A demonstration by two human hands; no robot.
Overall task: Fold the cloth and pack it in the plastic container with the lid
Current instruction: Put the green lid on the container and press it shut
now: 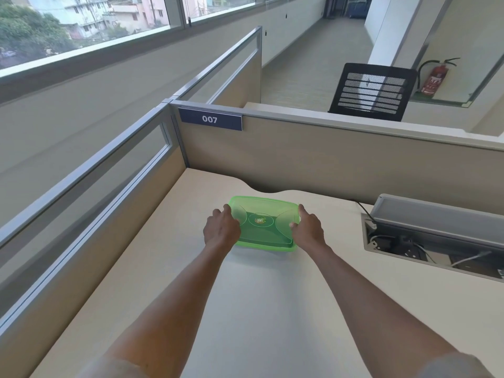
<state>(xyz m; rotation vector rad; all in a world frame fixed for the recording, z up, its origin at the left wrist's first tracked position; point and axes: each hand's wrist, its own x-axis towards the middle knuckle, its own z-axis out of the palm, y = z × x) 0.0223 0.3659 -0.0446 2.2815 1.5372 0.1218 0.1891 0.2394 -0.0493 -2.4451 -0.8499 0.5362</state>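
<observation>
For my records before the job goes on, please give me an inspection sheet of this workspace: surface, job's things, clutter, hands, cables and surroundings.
Surface: pale desk, bare around the box.
Job's things: green plastic container on the desk with its lid on; something dark shows through, cannot tell if it is the cloth.
Clutter: nothing seen.
Hands: left hand on the box's left end, right hand on its right end; both grips rest on the lid's edges.
Cables: open cable tray set in the desk at right, with wires and sockets inside; one black cable runs into it.
Surroundings: partition with sign 007, black mesh chair, fire extinguisher, windows.
</observation>
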